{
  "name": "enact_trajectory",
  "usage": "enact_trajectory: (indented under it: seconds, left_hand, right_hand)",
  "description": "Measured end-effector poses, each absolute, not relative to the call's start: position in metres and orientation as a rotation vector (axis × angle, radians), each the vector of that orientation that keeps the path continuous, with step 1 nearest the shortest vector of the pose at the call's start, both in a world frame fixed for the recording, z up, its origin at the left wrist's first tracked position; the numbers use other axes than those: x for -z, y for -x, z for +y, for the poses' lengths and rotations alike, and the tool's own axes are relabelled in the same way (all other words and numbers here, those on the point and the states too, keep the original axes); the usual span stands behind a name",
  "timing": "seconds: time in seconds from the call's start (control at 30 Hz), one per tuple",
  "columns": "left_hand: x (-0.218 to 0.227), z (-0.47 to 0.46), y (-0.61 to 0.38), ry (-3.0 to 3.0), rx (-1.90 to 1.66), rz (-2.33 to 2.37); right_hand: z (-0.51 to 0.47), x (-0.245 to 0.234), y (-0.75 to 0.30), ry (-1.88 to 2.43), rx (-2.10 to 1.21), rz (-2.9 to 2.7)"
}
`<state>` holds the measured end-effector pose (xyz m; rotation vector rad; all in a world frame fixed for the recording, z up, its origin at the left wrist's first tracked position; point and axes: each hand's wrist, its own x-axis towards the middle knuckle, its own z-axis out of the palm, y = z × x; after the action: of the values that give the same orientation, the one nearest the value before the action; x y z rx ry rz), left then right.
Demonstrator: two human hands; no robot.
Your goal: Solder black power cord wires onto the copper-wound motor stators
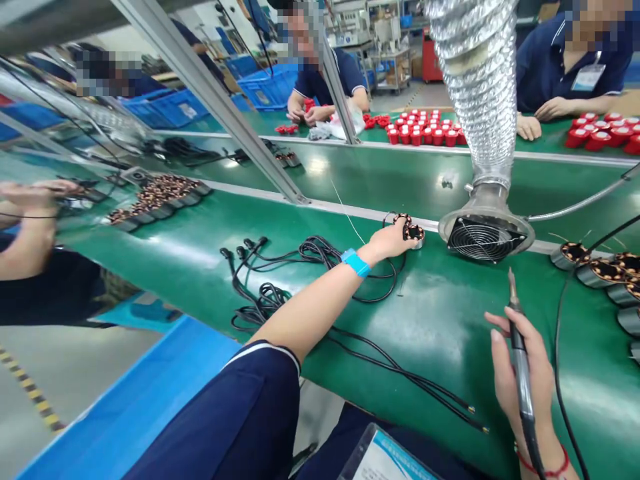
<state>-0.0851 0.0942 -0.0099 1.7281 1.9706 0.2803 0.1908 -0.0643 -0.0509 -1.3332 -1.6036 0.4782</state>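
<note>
My left hand [391, 241] reaches far forward over the green belt [440, 313] and is closed on a round copper-wound coil part [413, 231] beside the fume fan. A blue band sits on that wrist. My right hand [520, 370] is near me and grips a soldering iron [518, 347] with its tip pointing up. The iron's black cord runs down past my wrist. Black cables [320, 257] with plugs lie on the belt under my left forearm.
A silver flexible duct with a fan intake [484, 237] stands just right of my left hand. More wound coils [607, 270] lie at the right edge, others [160, 197] at the left. Red parts [425, 130] and other workers' hands are across the far table. A metal frame post [240, 113] crosses diagonally.
</note>
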Motion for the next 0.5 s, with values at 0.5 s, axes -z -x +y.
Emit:
enact_trajectory:
  seconds: [0.5]
  left_hand:
    - [0.013,0.129,0.074,-1.761,-0.049,2.107]
  right_hand:
    - [-0.080,0.043,-0.171,1.473,-0.643,-1.114]
